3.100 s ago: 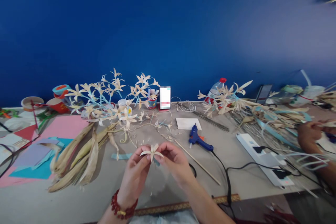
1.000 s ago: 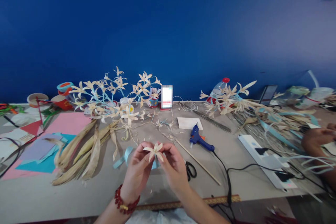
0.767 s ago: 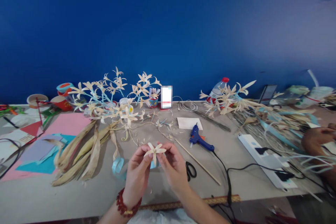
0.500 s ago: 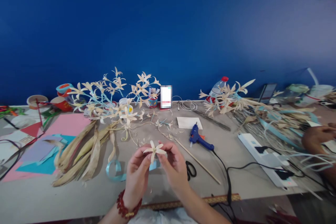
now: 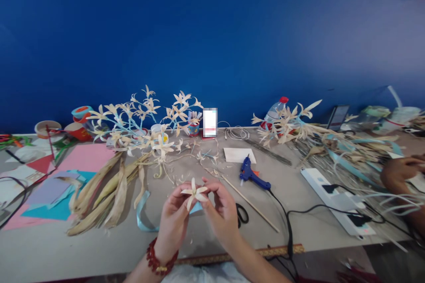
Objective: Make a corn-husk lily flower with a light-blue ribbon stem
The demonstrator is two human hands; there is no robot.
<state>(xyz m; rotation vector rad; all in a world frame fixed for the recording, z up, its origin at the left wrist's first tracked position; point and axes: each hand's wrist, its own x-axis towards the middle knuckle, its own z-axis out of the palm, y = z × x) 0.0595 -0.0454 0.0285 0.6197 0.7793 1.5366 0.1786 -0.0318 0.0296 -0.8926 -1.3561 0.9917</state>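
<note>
A small cream flower of dried husk petals (image 5: 195, 193) is pinched between both hands over the grey table (image 5: 212, 234). My left hand (image 5: 172, 223), with a red bead bracelet on its wrist, grips it from the left. My right hand (image 5: 222, 212) has its fingers closed on the petals and stem from the right. A light blue ribbon (image 5: 143, 212) runs from under the flower and loops away to the left on the table.
Dried corn husks (image 5: 99, 194) and coloured paper sheets (image 5: 66, 172) lie left. Finished flower branches (image 5: 146, 119) stand behind. Scissors (image 5: 241, 214), a thin wooden stick (image 5: 250, 205), a blue glue gun (image 5: 251, 176) and a power strip (image 5: 335, 201) are right. Another person's hand (image 5: 398, 171) works at far right.
Both hands kept hold of the flower and turned it slightly. The blue ribbon has slid and uncurled leftward across the table.
</note>
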